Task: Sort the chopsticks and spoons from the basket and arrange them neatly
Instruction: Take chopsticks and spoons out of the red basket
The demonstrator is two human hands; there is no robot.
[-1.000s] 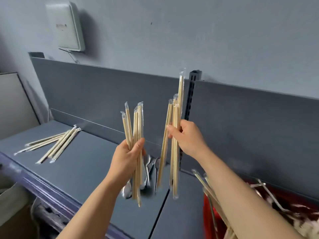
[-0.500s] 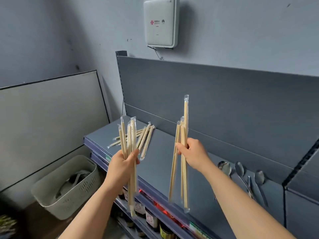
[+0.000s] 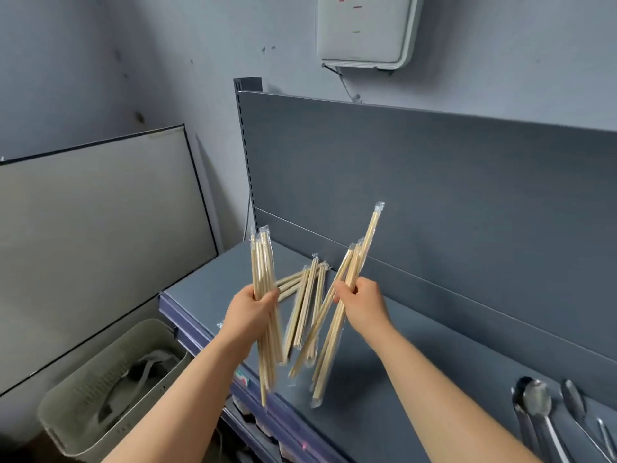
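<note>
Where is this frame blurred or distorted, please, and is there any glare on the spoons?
Head view: the lower ends of both held chopstick bundles are motion-smeared, while the hands stay fairly sharp; the wide lens bows the shelf and wall edges; the spoons show only soft highlights; lighting is dim and even.

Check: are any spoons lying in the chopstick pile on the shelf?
No: the spoons lie apart at the shelf's right end, while the chopstick pile sits at its left end.

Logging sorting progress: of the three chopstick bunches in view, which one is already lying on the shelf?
The middle bunch, flat on the shelf between the hands; the other two are held upright in the left hand and right hand.
</note>
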